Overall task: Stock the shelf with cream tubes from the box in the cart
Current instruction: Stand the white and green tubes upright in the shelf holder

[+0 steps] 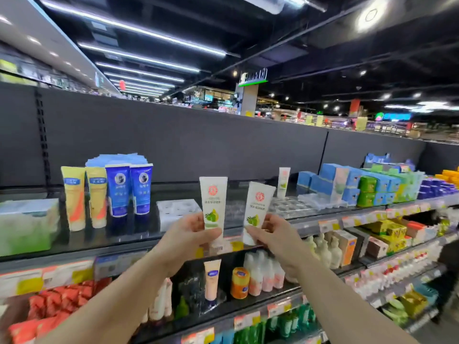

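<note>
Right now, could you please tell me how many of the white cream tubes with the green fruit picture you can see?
3: one in the left hand grip, one in the right hand grip, one standing further back on the top shelf. Others may be hidden.

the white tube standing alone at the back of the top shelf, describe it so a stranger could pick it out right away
Look along the top shelf to just right of the two tubes in the hands. A lone white tube stands upright against the dark back panel, left of the blue boxes. Unlike the held pair, no hand touches it.
</note>
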